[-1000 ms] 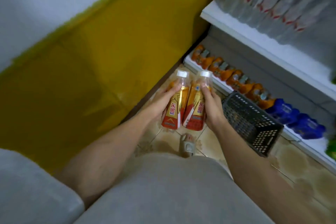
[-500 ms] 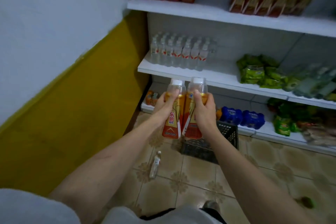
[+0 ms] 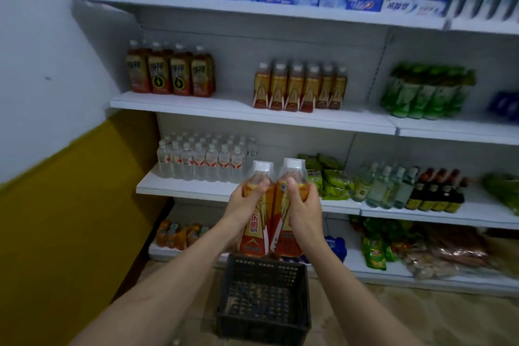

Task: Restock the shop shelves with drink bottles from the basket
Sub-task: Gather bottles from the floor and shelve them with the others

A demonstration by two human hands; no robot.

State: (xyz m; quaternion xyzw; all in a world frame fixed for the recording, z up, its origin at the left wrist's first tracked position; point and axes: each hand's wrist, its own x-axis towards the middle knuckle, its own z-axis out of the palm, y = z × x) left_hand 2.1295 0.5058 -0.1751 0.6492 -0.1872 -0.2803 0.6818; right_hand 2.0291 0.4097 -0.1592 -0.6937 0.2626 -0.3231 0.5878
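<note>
Head view: white shelving (image 3: pixel 252 112) ahead, stocked. Second tier: dark tea bottles (image 3: pixel 170 71) at left, row of matching orange bottles (image 3: pixel 300 87) mid-shelf, open gap between the two groups. Tier below: clear water bottles (image 3: pixel 202 160), green packets (image 3: pixel 325 177). Black basket (image 3: pixel 264 303) on tiled floor directly below hands. Wall at left white over yellow. Left hand (image 3: pixel 243 205) wrapped round left bottle (image 3: pixel 257 219); right hand (image 3: pixel 304 208) wrapped round right bottle (image 3: pixel 289 222). Both upright, white caps up, long axes vertical, sides touching, in front of water shelf.
</note>
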